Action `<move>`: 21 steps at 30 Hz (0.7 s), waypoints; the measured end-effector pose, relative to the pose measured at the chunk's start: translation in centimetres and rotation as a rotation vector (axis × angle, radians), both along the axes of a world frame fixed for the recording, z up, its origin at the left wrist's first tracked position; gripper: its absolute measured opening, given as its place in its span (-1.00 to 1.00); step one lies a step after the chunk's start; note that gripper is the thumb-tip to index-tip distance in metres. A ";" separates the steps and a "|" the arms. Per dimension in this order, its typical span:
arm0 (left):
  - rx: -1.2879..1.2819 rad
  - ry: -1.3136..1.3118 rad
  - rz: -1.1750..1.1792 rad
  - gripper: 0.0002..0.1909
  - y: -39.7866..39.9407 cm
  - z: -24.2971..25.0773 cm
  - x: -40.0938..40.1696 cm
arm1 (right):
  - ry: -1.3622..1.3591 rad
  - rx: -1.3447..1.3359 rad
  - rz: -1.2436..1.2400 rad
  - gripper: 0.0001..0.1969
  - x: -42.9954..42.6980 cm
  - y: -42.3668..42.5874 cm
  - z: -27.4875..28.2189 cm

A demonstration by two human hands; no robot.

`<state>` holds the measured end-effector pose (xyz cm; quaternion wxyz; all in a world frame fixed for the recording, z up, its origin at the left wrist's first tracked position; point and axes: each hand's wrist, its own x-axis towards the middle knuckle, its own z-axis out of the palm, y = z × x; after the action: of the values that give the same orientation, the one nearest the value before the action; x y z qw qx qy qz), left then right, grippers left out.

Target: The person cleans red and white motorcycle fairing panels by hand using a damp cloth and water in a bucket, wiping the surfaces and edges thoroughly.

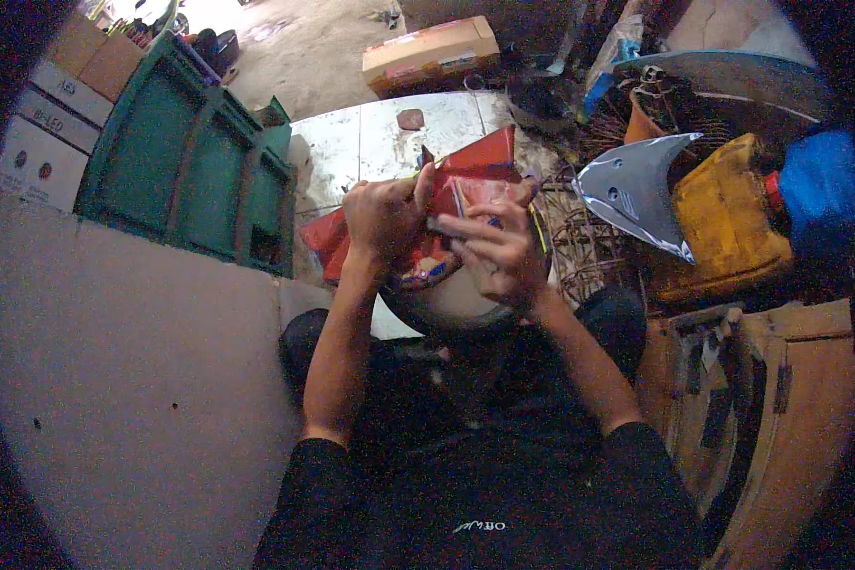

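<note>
A red plastic panel with blue and yellow markings [474, 160] lies tilted over a round basin [463, 306] between the knees. My left hand [388, 214] grips the panel's upper middle, with the thumb raised. Blurred, my right hand [499, 249] is against the panel's right part, its fingers partly spread; whether it pinches something is unclear. The basin's contents are hard to make out, as the panel and right hand cover part of it.
A grey plastic panel [627, 189] leans by a yellow jerrycan [734, 214] at the right, near metal grating [584, 235]. A green cabinet [206, 164] and pale wall [128, 342] stand left. Beyond the white tiles [338, 146] lies a cardboard box [431, 53]; a wooden cabinet [812, 370] is lower right.
</note>
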<state>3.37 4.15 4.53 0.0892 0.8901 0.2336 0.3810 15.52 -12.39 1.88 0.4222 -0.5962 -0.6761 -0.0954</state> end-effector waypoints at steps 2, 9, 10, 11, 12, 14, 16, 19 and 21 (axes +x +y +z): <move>-0.010 -0.008 0.033 -0.43 0.3 0.5 -0.3 | 0.002 0.005 0.034 -0.88 -1.1 -0.2 0.4; -0.017 -0.022 0.131 -0.42 1.2 -0.7 0.2 | 0.020 -0.009 -0.218 -0.95 0.1 0.4 0.5; -0.016 -0.014 0.134 -0.42 1.4 -1.1 0.3 | 0.018 -0.013 -0.213 -0.95 -0.1 0.3 0.4; -0.012 -0.008 0.136 -0.42 1.6 -1.4 0.3 | -0.016 0.009 -0.089 -0.95 -0.4 0.1 0.2; -0.012 -0.009 0.141 -0.42 1.7 -1.7 0.4 | -0.049 0.031 0.036 -0.94 -0.6 -0.2 0.1; 0.043 0.039 0.139 -0.43 1.6 -1.9 0.5 | -0.078 0.050 0.160 -0.93 -0.9 -0.2 -0.1; 0.052 0.056 0.158 -0.43 1.2 -1.6 0.9 | -0.029 0.066 0.056 -0.94 -1.0 -0.2 -0.5; 0.033 0.016 0.164 -0.42 1.1 -1.7 1.2 | 0.005 0.059 -0.078 -0.94 0.1 0.5 -0.6; 0.032 -0.027 0.148 -0.42 1.1 -1.7 1.2 | -0.092 0.072 0.014 -0.93 0.3 0.7 -0.5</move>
<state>4.61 5.29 2.86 0.0496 0.8664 0.2915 0.4023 15.84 -11.72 1.40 0.4127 -0.5709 -0.6949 -0.1440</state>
